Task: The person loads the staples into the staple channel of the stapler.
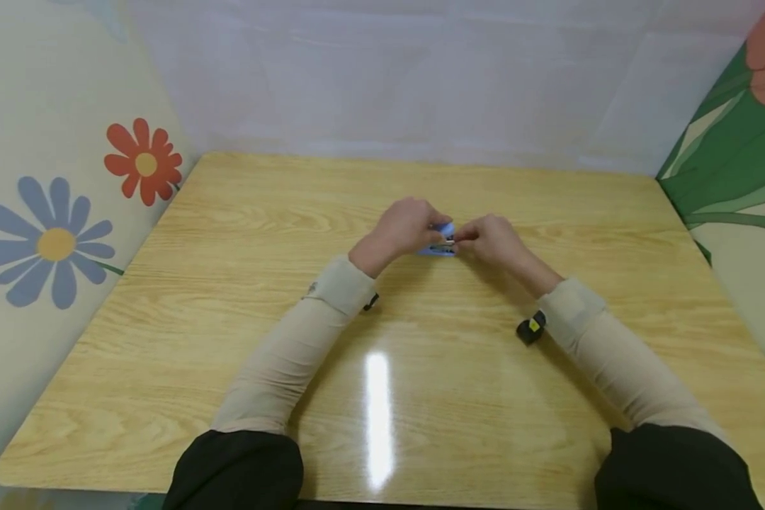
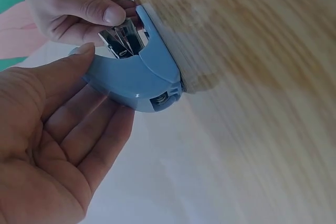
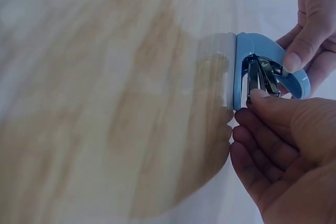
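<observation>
A small light-blue stapler (image 1: 445, 230) stands on the table toward its far side, between both hands. My left hand (image 1: 408, 223) grips its upper cover, the thumb on one side and fingers on the other, as the left wrist view shows. The cover is raised from the base, and the metal staple channel (image 2: 125, 39) shows in the gap. From the opposite side my right hand (image 1: 494, 241) pinches the end of that channel, its thumb on the metal (image 3: 262, 74). The right fingertips, partly hidden, lie close to the base. Whether staples sit inside I cannot tell.
The wood-grain table (image 1: 446, 368) stretches around both forearms. Behind it hangs a white sheet (image 1: 421, 78). Flower-patterned walls (image 1: 51, 127) flank it left and right. A black wrist camera (image 1: 531, 329) sticks out below the right cuff.
</observation>
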A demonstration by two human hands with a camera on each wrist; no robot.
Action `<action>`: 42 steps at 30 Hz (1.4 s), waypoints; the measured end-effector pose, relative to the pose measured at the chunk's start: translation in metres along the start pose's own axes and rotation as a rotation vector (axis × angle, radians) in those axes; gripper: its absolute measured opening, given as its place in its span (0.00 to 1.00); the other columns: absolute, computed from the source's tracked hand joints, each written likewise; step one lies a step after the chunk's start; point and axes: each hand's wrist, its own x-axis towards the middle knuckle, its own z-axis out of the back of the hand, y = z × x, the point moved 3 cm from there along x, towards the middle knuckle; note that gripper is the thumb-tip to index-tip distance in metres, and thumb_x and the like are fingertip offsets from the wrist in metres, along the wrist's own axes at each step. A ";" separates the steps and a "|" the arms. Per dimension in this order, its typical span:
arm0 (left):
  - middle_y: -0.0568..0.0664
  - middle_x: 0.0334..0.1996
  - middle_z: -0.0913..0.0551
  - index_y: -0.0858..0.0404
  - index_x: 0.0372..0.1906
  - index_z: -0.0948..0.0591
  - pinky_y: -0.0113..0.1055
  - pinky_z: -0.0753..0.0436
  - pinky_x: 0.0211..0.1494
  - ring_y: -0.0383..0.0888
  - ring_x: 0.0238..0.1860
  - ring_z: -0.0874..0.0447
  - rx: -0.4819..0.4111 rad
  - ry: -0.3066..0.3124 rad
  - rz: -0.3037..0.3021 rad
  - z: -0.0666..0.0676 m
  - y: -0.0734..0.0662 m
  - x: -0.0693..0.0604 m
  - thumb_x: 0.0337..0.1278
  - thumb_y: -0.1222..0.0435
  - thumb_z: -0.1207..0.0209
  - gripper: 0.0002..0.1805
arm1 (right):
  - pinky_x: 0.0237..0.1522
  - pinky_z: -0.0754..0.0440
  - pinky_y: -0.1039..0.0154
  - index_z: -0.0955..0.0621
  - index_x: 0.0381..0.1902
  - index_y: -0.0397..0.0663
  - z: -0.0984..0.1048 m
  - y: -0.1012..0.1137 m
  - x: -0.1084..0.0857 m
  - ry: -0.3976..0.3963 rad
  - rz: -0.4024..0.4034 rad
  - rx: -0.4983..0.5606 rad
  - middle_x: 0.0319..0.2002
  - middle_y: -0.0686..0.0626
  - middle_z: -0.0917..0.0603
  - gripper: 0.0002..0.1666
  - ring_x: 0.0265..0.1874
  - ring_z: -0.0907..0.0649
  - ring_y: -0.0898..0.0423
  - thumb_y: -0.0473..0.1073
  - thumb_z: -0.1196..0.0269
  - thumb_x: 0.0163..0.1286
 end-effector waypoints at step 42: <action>0.50 0.36 0.10 0.53 0.45 0.11 0.41 0.16 0.43 0.44 0.32 0.22 0.214 -0.011 -0.047 -0.016 -0.019 0.011 0.72 0.59 0.40 0.09 | 0.54 0.19 0.48 0.09 0.42 0.41 0.004 0.005 -0.001 -0.014 0.071 -0.124 0.43 0.42 0.09 0.11 0.46 0.13 0.45 0.41 0.32 0.68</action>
